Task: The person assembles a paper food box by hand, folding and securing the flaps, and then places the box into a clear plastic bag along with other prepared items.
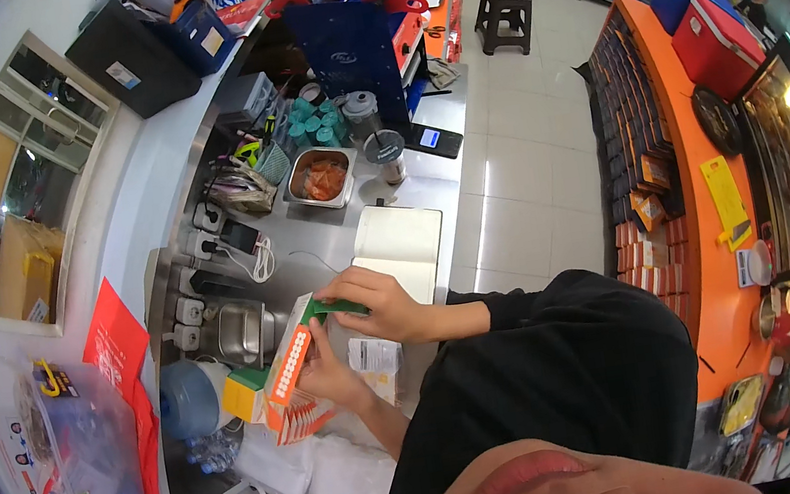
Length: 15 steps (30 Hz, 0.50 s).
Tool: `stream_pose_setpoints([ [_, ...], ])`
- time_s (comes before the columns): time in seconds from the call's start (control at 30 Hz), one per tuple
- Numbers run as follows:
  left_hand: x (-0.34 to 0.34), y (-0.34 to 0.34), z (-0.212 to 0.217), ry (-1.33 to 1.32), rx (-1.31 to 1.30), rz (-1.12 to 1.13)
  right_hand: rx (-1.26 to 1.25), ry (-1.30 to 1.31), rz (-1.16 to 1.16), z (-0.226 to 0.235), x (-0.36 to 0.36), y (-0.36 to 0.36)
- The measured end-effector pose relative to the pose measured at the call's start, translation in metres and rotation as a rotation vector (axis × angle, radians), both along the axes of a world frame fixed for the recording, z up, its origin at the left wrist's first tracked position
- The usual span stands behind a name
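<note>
My left hand (327,373) grips a flat orange and white cardboard box (288,368) held on edge above the steel counter (408,195). My right hand (373,303) pinches the box's green flap (335,307) at its upper end. A small stack of the same flat orange and white boxes (294,425) lies just below the held one. A white packet (373,359) lies on the counter under my forearms.
An open white notebook (401,238) lies beyond my hands. A steel tray of orange food (320,178), teal cups (317,123), a lidded jar (361,115) and a phone (431,140) stand farther along. A steel container (243,331), sockets and a blue jug (189,397) are left. Tiled floor is right.
</note>
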<state>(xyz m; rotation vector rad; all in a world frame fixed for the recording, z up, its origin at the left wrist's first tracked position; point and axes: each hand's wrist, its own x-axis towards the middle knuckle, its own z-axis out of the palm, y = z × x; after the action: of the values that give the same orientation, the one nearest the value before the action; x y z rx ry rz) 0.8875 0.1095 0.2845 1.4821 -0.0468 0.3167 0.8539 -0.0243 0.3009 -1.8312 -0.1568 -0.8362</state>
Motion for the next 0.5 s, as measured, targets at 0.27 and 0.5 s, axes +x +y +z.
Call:
stream_pose_setpoints([
  [0.27,-0.005,-0.008,-0.036,-0.054,0.183,0.105,0.526,0.288,0.19,0.012,0.004,-0.003],
  [0.5,-0.011,0.007,-0.021,-0.056,0.097,0.036,0.314,0.236,0.28,0.017,0.004,-0.017],
])
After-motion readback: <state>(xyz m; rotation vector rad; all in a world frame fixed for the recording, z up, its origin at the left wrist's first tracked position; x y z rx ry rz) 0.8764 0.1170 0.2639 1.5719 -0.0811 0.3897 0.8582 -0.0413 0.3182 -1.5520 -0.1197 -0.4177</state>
